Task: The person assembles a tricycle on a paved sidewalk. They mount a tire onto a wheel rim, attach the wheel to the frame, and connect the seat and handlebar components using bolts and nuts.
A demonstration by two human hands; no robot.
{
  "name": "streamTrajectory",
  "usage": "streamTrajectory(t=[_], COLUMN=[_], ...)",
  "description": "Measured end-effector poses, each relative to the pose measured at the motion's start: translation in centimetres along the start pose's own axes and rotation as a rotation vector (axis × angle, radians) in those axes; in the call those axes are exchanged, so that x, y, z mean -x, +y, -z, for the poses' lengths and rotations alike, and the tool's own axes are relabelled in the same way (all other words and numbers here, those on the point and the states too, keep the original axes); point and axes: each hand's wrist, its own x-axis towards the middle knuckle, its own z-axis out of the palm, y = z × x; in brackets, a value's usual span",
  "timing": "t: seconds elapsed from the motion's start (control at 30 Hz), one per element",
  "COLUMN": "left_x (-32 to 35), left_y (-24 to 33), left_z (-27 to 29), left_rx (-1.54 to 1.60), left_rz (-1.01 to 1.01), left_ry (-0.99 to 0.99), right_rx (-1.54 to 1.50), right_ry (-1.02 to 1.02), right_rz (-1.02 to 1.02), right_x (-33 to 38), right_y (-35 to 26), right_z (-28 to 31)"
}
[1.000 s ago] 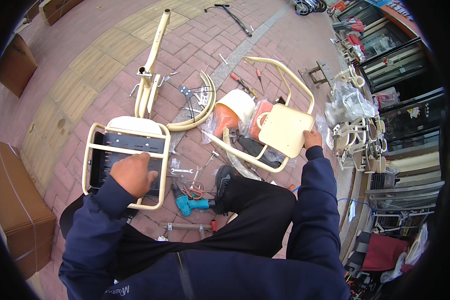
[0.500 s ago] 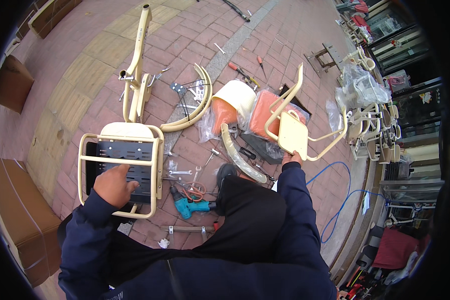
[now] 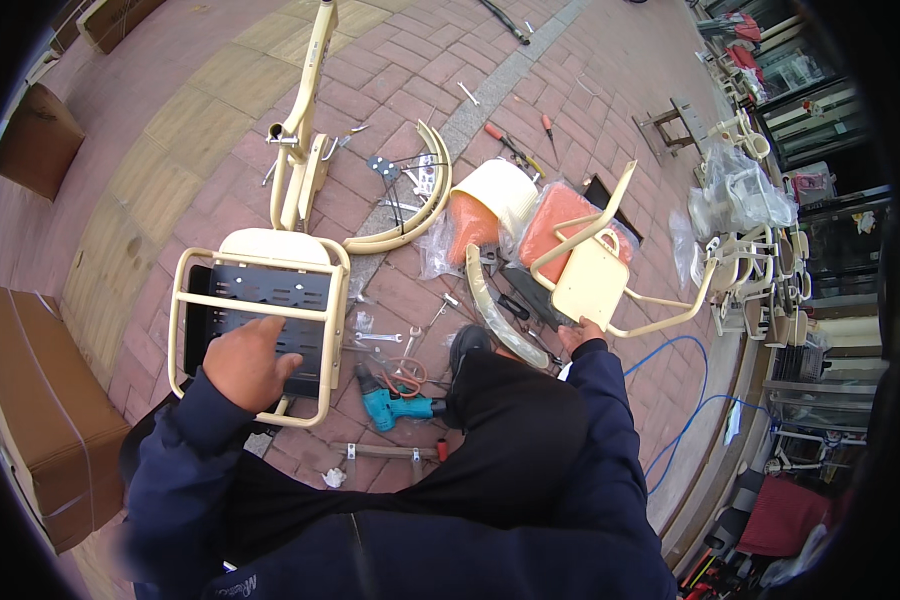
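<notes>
My left hand [image 3: 245, 366] is over a cream bicycle frame's rear rack [image 3: 196, 298], its thumb held apart and its forefinger near the crossbar. I cannot tell whether that finger touches the bar; the other fingers are partly hidden. Beneath the crossbar lies a black slotted plate [image 3: 305, 291]. At the right, my right hand [image 3: 580, 336] grips the near edge of a flat cream panel [image 3: 591, 282], which has bent cream tubes [image 3: 670, 314] attached. This tubular piece is tilted above orange padded parts in clear plastic [image 3: 548, 222].
A teal cordless drill [image 3: 385, 407], wrenches [image 3: 380, 337] and a red-ended bar [image 3: 390, 452] lie on the brick paving. Beyond them are curved cream mudguards [image 3: 432, 215] and a cream basket [image 3: 498, 190]. Cardboard boxes [image 3: 45, 400] stand left; a blue hose [image 3: 705, 375] curves right.
The view has shifted, so the ground things sit further right. The tubular piece in my right hand has come nearer and tilted. My left hand stays over the rack.
</notes>
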Motion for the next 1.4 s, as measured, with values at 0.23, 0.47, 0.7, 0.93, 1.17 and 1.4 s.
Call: streamTrajectory(t=[0.23,0.47,0.7,0.93,1.17,1.4], left_x=[1.5,2.1,1.7,1.4,2.2,3.0], left_y=[0.2,0.9,0.9,0.2,0.7,0.8], left_z=[1.8,2.4,3.4,4.4,4.0,2.6], left_rx=[0.058,0.09,0.216,0.285,0.264,0.209], left_rz=[-0.032,-0.033,-0.037,0.01,-0.03,-0.052], left_ry=[0.098,0.0,-0.063,-0.095,-0.048,-0.053], right_rx=[1.165,2.0,1.257,1.318,1.317,0.873], right_ry=[-0.661,-0.822,-0.701,-0.491,-0.676,-0.715], right_rz=[0.178,0.727,0.877,0.982,0.759,0.546], right_x=[14.7,16.5,4.4,2.8,3.9,3.9], right_y=[-5.3,-1.1,13.5,15.0,13.2,16.3], right_z=[-9.3,-26.8,-36.9,-39.5,-37.5,-36.5])
